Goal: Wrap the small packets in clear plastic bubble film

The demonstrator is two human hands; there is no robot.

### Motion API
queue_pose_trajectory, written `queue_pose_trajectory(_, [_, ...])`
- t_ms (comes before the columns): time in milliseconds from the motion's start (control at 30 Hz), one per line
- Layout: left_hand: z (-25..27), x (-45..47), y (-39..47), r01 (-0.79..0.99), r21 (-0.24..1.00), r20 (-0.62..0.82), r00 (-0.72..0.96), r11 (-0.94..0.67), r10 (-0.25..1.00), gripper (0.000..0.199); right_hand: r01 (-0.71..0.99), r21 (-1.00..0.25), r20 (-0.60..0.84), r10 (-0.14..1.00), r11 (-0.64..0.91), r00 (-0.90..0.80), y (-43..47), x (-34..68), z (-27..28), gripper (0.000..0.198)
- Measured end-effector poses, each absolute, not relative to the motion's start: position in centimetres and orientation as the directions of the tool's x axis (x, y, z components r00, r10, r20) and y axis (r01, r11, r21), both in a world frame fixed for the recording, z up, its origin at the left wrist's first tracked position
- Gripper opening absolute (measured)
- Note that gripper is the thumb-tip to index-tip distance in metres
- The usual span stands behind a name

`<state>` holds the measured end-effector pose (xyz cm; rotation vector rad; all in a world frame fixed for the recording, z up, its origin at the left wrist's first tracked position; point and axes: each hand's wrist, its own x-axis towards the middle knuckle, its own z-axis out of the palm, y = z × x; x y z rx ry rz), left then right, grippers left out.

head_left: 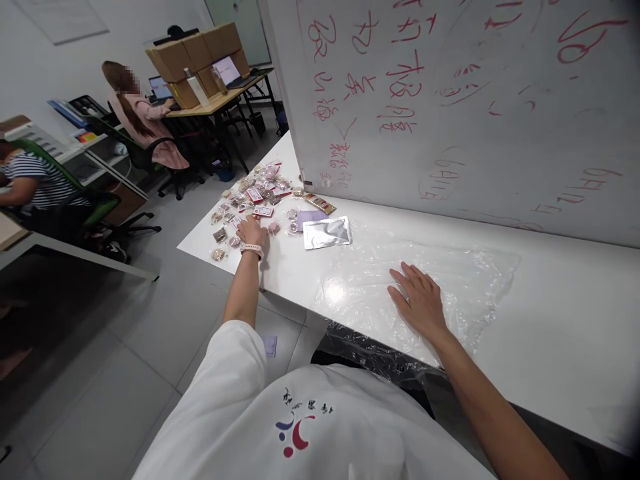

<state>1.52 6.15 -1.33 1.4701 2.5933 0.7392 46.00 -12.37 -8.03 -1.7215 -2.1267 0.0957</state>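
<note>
My left hand (253, 235), with a pink band on the wrist, rests at the near edge of a pile of small clear-wrapped packets (263, 183). Its thumb is held apart from the fingers, and a red-and-white packet (236, 221) lies beside the fingertips. On a large clear plastic sheet or bag (465, 280), my right hand (420, 301) lies open, fingers spread and palm down. The plastic covers the middle of the white table (560, 320) and droops over its front edge. Between my hands lie a silver foil pouch (327, 233) and, partly under it, a purple packet (307, 218).
A whiteboard (450, 133) with red writing stands along the table's back. One gold packet (320, 203) lies near its lower corner. A purple packet (270, 345) is on the floor. Two people sit at desks to the left, near stacked cardboard boxes (173, 63).
</note>
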Motion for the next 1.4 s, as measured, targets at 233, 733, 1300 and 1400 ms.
queue_pose_trajectory(233, [-0.7, 6.4, 4.9, 0.858, 0.458, 0.342, -0.412, 0.233, 0.844, 0.019, 0.924, -0.301, 0.245, 0.955, 0.236, -0.165, -12.4, 46.0, -7.9, 0.049])
queue_pose_trajectory(733, [-0.3, 8.4, 0.7, 0.861, 0.508, 0.318, -0.221, 0.031, 0.922, 0.021, 0.919, -0.311, 0.263, 0.951, 0.244, -0.164, -12.5, 46.1, -8.1, 0.047])
queue_pose_trajectory(1300, [0.6, 14.5, 6.1, 0.758, 0.635, 0.030, 0.170, -0.151, 0.985, 0.021, 0.918, -0.322, 0.233, 0.959, 0.231, -0.160, -12.4, 46.2, -8.1, 0.049])
queue_pose_trajectory(1400, [2.0, 11.3, 6.7, 0.371, 0.928, 0.094, -0.149, -0.032, 0.984, 0.024, 0.915, -0.333, 0.229, 0.960, 0.230, -0.158, -12.4, 46.2, -8.1, 0.050])
